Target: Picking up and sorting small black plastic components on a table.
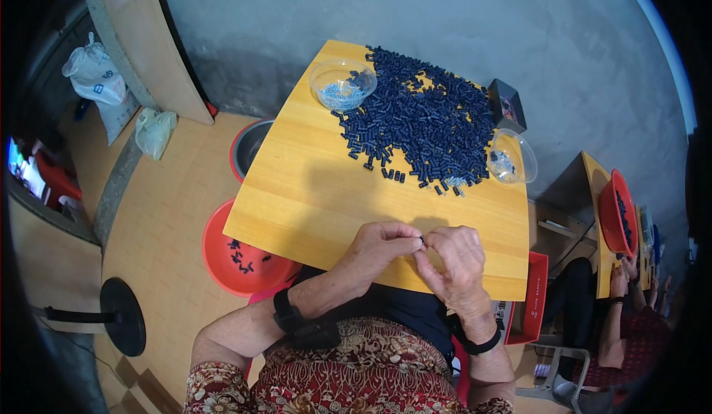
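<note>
Above the near edge of the yellow table, the fingertips of my left hand [377,249] and my right hand [455,260] meet in a pinch. Between them shows a small black plastic part [422,240], mostly hidden by the fingers. Whether a second tiny piece is held with it I cannot tell. Farther back lies a big heap of short black plastic parts [423,121], with a few loose ones at its near side. A clear round bowl [343,67] at the heap's left holds small silvery pieces. Another clear bowl [525,163] with small pieces stands at its right.
The yellow table [297,184] has a dark box [508,104] at its far right. A red basin [210,254] with several black parts sits low at the left. A red box [535,303] stands at the right. Farther right, a co-worker's hands [620,277] are near another red basin [610,214].
</note>
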`<state>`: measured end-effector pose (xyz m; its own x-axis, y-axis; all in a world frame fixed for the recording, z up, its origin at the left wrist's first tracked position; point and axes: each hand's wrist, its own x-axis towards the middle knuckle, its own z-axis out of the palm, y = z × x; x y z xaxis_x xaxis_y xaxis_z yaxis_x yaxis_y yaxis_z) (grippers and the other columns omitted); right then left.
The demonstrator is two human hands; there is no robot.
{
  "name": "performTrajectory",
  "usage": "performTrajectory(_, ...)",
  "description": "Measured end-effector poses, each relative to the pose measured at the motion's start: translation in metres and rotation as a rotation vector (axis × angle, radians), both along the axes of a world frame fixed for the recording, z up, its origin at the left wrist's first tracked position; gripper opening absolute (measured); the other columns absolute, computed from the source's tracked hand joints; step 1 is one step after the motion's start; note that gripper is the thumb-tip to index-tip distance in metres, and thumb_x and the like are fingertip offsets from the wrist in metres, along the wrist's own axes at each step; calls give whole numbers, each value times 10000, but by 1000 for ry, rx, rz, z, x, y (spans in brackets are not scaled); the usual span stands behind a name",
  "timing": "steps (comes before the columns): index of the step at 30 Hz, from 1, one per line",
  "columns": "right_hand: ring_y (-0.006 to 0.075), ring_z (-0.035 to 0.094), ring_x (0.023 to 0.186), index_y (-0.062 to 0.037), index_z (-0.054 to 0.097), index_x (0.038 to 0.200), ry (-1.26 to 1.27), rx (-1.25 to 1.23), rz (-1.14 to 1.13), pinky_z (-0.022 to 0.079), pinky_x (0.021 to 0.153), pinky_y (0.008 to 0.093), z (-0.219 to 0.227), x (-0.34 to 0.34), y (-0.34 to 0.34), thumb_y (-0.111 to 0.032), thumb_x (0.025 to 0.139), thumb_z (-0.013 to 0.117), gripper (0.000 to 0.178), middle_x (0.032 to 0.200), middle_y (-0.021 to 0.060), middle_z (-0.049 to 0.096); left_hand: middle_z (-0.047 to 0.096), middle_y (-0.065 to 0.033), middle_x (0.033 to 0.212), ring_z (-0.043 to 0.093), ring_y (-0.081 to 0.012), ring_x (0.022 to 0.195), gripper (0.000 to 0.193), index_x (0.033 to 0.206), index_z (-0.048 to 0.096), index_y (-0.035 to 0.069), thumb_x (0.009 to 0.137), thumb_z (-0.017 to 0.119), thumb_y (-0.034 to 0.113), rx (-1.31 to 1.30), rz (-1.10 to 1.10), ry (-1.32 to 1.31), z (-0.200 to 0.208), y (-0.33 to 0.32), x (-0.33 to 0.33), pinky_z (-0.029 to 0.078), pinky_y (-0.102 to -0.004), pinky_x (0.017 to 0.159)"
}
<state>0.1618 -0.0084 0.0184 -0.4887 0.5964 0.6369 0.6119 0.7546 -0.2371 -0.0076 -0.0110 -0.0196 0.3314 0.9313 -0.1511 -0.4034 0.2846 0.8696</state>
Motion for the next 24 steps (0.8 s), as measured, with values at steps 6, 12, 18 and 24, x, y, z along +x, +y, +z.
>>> performTrajectory(6, 272, 574, 721, -24, 599, 859, -5, 23, 4, 441, 656, 365, 1, 0, -1, -10, 622, 750, 281, 825, 99, 606, 665, -37, 916, 587, -92, 874, 198, 982, 678, -15, 858, 655, 137, -22, 14, 50, -1, -1, 2, 455, -242, 813)
performTrajectory(12, 274, 573, 717, -23, 598, 852, -12, 38, -4, 442, 654, 368, -1, 2, -1, -11, 622, 753, 278, 826, 102, 606, 666, -35, 926, 585, -89, 881, 198, 988, 681, -17, 866, 653, 137, 23, -14, 97, -1, 1, -2, 460, -240, 803)
performTrajectory(18, 271, 584, 761, -33, 598, 889, 73, 1, -36, 451, 690, 371, -6, 4, 3, -32, 635, 793, 319, 854, 98, 607, 663, -26, 935, 583, -82, 890, 158, 981, 678, -4, 884, 640, 116, 98, -1, 114, 0, 3, -3, 461, -238, 821)
performTrajectory(24, 269, 588, 782, -38, 604, 906, 79, 7, -7, 450, 688, 367, -3, 3, 4, -31, 643, 788, 321, 871, 98, 610, 660, -21, 936, 580, -77, 891, 155, 984, 676, 0, 884, 644, 113, 98, 13, 111, 2, 1, -2, 462, -236, 824)
